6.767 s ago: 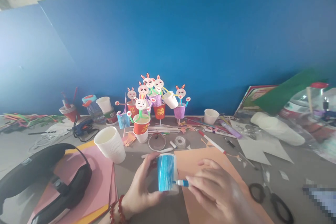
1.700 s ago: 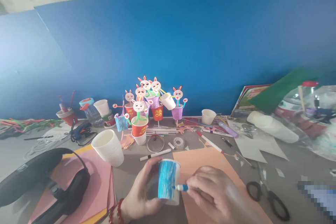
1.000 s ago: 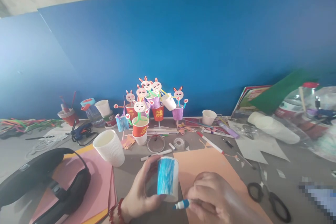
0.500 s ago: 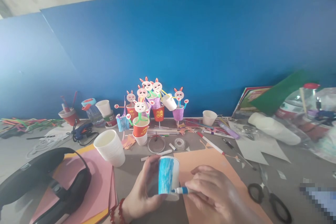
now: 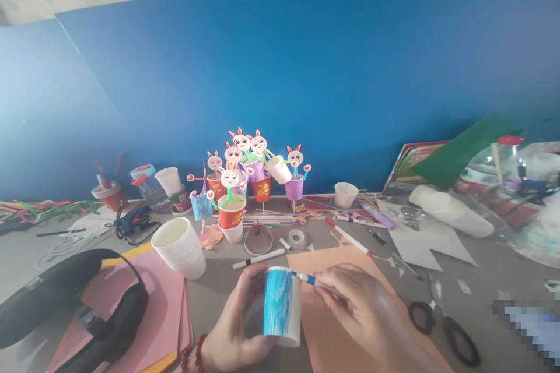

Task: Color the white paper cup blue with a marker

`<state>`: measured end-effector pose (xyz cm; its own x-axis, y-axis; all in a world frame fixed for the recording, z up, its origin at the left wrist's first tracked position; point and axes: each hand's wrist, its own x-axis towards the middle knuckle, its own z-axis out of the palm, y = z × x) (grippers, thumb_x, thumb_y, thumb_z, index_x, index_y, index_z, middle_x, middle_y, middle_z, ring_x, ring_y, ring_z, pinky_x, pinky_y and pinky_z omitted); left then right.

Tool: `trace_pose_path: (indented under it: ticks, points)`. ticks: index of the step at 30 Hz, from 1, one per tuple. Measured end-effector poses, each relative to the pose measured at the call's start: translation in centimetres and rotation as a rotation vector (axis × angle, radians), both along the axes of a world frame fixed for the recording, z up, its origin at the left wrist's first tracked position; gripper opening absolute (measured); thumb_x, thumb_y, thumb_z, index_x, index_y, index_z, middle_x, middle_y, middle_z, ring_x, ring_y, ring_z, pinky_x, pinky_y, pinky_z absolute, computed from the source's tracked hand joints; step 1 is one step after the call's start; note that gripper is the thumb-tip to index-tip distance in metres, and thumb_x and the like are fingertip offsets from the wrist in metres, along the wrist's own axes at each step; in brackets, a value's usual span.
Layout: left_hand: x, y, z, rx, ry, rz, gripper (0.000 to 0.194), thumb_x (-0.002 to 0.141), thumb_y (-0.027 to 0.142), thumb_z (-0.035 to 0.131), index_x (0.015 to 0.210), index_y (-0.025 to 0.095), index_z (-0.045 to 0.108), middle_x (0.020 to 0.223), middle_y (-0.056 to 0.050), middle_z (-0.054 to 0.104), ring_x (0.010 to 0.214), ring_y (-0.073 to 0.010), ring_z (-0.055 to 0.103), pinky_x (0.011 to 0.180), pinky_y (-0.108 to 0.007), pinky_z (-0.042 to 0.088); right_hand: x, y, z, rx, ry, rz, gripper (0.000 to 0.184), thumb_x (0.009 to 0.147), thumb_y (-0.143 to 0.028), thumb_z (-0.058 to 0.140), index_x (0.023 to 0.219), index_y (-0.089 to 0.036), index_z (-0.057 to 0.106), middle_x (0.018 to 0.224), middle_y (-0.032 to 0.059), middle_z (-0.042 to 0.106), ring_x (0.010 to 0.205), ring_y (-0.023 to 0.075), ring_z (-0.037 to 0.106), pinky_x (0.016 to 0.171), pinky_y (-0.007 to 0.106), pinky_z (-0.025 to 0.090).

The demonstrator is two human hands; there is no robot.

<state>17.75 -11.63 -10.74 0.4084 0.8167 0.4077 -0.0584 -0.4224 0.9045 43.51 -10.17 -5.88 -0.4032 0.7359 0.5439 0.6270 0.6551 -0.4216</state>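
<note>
Head camera view: well left of the blue-streaked paper cup, a black headset lies across pink paper on a gray table. Nearer the cup, also to its left, stands a stack of white cups. The left hand cradles the streaked cup, its grip curved around the side, rim upward. Behind the cup, slightly left, rabbit-faced figures rise from other cups. Just right of the cup, the right hand pinches a blue marker in a narrow grip, tip at the cup's rim, over an orange sheet. Farther right of it lie black-handled scissors.
</note>
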Motion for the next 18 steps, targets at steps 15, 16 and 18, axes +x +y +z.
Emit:
trace_pose_path:
  ticks: [15, 16, 18]
  points:
    - [0.1, 0.0, 0.1, -0.007, -0.031, 0.014, 0.069, 0.086, 0.047, 0.068, 0.143, 0.029, 0.033, 0.139, -0.016, 0.051, 0.129, -0.0371, 0.052, 0.107, -0.052, 0.042, -0.1, -0.2, 0.5, -0.007, -0.042, 0.086, 0.019, 0.097, -0.017, 0.047, 0.087, -0.021, 0.063, 0.064, -0.0004, 0.064, 0.058, 0.0157, 0.056, 0.056, 0.026, 0.041]
    - [0.1, 0.0, 0.1, -0.002, -0.030, 0.011, 0.069, 0.086, 0.046, 0.067, 0.143, 0.029, 0.033, 0.138, -0.016, 0.051, 0.129, -0.0373, 0.052, 0.107, -0.052, 0.042, 0.0, -0.1, 0.3, -0.027, -0.041, 0.051, 0.020, 0.098, -0.019, 0.047, 0.088, -0.021, 0.063, 0.066, -0.0001, 0.065, 0.059, 0.0160, 0.058, 0.056, 0.026, 0.042]
    - [0.1, -0.1, 0.2, -0.002, -0.023, 0.016, 0.068, 0.086, 0.044, 0.068, 0.143, 0.028, 0.033, 0.137, -0.017, 0.052, 0.129, -0.0371, 0.052, 0.107, -0.052, 0.042, 0.0, 0.0, 0.0, -0.046, -0.019, 0.012, 0.019, 0.100, -0.021, 0.046, 0.090, -0.022, 0.063, 0.070, 0.0009, 0.068, 0.062, 0.0169, 0.061, 0.059, 0.027, 0.044]
